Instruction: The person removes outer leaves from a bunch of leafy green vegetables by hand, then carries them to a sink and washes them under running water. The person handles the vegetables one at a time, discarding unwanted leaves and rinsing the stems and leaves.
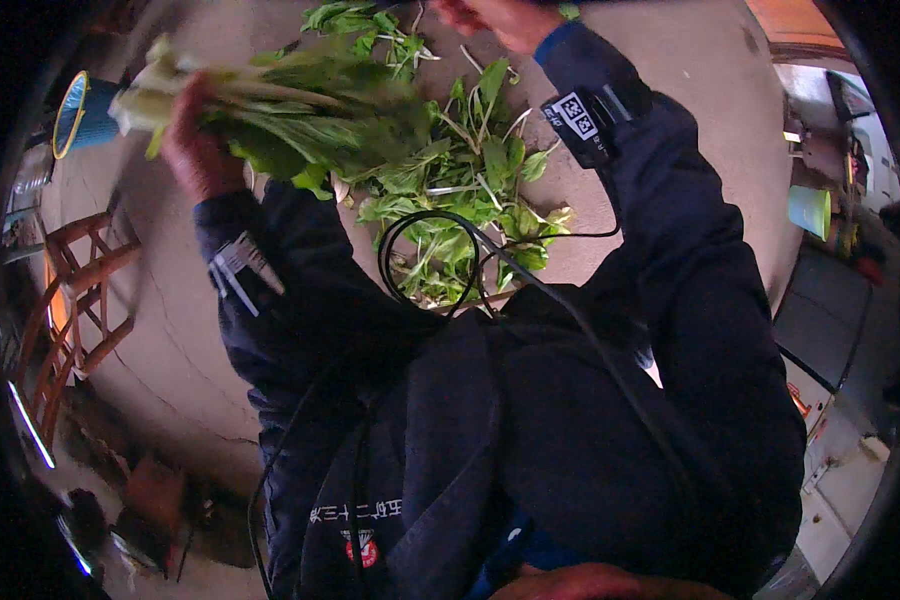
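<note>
My left hand point(199, 154) grips a bunch of leafy greens point(300, 112) near its pale stalk base. The bunch is held sideways above the floor, its leaves pointing right and blurred by motion. At the top edge my right hand point(506, 21) is only partly in view; its fingers are cut off or blurred, and whether they hold anything is hidden. Loose green leaves and stems point(487, 157) lie scattered on the floor between my arms, reaching close to my body. More loose leaves point(360, 26) lie farther off near the top edge.
A black cable point(427, 217) loops over the leaves before my body. Bare floor point(172, 300) shows cracks. To the left are a blue bin point(90, 116) with a yellow rim and a wooden chair point(94, 277). A green-blue bin point(808, 211) is on the right.
</note>
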Demonstrator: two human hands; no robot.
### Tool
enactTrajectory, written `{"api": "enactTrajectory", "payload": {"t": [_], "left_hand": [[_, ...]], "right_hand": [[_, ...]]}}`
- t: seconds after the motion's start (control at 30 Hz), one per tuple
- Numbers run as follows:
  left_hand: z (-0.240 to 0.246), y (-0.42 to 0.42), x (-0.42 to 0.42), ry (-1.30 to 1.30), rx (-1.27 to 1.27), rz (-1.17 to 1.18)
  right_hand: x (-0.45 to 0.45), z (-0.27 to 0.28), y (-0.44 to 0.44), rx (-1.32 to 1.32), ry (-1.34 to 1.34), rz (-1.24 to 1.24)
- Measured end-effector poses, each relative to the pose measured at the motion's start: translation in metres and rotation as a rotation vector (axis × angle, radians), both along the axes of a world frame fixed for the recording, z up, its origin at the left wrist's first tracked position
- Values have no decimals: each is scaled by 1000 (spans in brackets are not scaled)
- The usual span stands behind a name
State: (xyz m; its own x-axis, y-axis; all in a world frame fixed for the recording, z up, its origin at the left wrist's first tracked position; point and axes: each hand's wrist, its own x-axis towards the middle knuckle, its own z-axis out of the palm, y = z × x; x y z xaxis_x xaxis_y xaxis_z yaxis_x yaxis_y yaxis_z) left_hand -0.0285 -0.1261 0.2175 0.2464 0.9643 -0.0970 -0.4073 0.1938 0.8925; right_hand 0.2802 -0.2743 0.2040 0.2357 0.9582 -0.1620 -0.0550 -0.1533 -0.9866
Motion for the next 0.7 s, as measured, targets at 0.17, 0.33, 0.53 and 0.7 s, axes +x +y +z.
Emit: {"api": "enactTrajectory", "payload": {"t": [0.17, 0.33, 0.53, 0.7], "left_hand": [[1, 15, -24, 1, -74, 176], [-12, 15, -11, 200, -54, 135], [-10, 12, 16, 293, -167, 158], [-10, 3, 28, 480, -20, 260]], "right_hand": [[65, -202, -94, -368, -552, 163], [42, -390, -157, -499, -764, 583], [-25, -403, -155, -955, -658, -170], [-32, -370, -136, -1084, -669, -140]]}}
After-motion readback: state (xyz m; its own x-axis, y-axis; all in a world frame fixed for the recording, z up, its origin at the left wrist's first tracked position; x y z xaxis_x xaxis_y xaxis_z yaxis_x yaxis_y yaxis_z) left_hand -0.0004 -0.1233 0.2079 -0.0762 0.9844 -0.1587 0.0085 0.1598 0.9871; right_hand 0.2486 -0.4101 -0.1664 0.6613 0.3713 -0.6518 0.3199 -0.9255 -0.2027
